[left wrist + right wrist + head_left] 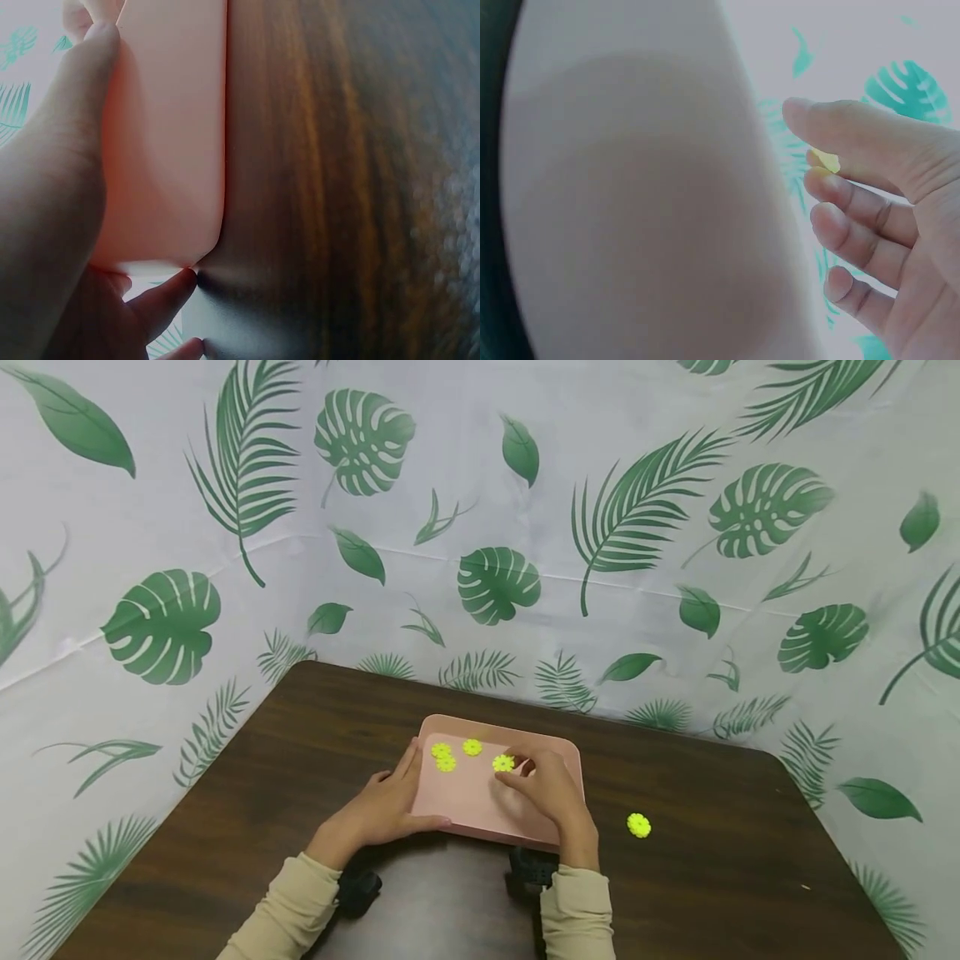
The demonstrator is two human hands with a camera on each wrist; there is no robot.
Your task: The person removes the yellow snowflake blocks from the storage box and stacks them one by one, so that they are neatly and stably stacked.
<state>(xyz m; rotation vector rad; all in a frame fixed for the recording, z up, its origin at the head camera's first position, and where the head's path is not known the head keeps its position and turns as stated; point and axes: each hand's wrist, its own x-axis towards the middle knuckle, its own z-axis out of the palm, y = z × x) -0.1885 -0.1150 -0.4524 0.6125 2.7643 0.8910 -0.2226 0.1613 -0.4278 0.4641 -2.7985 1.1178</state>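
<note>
A shallow pink tray [465, 793] sits on the dark table in the head view. My left hand [386, 802] holds its near left corner, thumb on the front rim and fingers along the left side; the left wrist view shows the thumb [79, 97] on the tray wall [172, 135]. Over the tray, my right hand [547, 785] pinches a yellow flower-shaped piece [503, 763]. A sliver of that yellow piece [826, 160] shows by the thumb and fingers in the right wrist view. In the tray lie a yellow flower [472, 747] and two overlapping yellow flowers [446, 764].
Another yellow flower piece [638, 825] lies on the wooden table [697, 877], right of the tray. A small pale speck [806, 887] is farther right. Behind the table hangs a white cloth [420, 543] printed with green leaves.
</note>
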